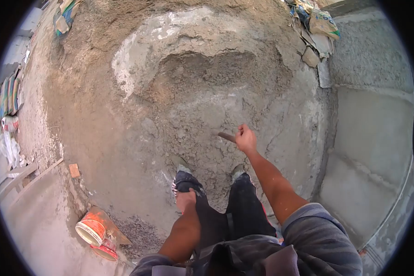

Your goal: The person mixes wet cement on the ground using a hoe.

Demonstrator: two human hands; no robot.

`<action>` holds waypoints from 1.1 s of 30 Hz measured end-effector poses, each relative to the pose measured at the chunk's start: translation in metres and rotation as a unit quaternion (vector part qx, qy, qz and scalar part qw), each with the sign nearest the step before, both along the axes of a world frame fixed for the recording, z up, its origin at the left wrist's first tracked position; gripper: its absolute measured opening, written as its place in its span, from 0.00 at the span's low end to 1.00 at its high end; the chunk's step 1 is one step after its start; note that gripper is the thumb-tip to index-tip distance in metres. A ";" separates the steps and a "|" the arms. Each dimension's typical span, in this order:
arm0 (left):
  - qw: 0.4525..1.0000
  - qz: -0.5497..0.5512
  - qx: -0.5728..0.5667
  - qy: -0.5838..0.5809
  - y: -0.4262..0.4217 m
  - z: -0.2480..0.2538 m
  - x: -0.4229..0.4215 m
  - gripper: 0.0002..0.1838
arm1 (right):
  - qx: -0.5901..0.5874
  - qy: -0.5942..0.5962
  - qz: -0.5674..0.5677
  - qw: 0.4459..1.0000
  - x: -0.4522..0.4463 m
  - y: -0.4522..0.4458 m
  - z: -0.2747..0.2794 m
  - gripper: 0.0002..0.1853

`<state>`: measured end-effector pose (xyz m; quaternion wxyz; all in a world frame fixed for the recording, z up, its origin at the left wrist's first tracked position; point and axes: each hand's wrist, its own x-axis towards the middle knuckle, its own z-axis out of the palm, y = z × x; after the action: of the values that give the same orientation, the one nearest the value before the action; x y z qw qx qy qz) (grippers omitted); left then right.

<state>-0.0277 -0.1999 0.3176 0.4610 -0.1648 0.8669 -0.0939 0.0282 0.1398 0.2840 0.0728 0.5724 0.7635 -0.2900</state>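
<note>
Grasping a brown stick-like handle (227,137), the right hand (246,138) hung above rough grey mortar (198,115); left hand (186,199) touched black trousers (212,223), grip indeterminable. Crumpled tan bag (323,24): lettering illegible.

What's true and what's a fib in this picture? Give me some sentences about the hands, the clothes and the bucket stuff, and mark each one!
1. The right grip holds a brown handle. True.
2. The left grip rests against dark trousers. True.
3. Both grips hold the brown handle. False: only the right one does.
4. An orange bucket is at the lower left of the picture. True.
5. The trousers are bright yellow. False: they are dark.
6. The orange bucket sits between the person's feet. False: it is off to the person's left.
</note>
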 end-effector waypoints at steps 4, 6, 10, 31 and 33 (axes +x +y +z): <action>1.000 -0.009 -0.008 -0.003 -0.005 -0.008 0.003 0.39 | -0.003 -0.013 0.008 1.000 0.002 0.004 -0.004 0.14; 1.000 -0.015 -0.004 -0.014 -0.009 -0.012 0.003 0.39 | -0.002 -0.005 0.011 1.000 0.003 0.004 -0.002 0.14; 1.000 -0.015 -0.011 -0.014 -0.011 -0.014 0.004 0.40 | -0.001 -0.008 0.012 1.000 0.001 0.005 0.001 0.14; 1.000 -0.024 -0.007 -0.014 -0.012 -0.018 -0.020 0.40 | 0.022 -0.044 0.042 0.998 0.013 0.012 -0.001 0.12; 0.999 -0.029 -0.004 -0.018 -0.014 -0.019 -0.033 0.40 | 0.030 -0.053 0.046 0.997 0.010 0.011 -0.001 0.12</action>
<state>-0.0611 -0.2140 0.2989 0.4728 -0.1400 0.8625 -0.1140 0.0379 0.1506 0.2829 0.1090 0.5533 0.7924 -0.2326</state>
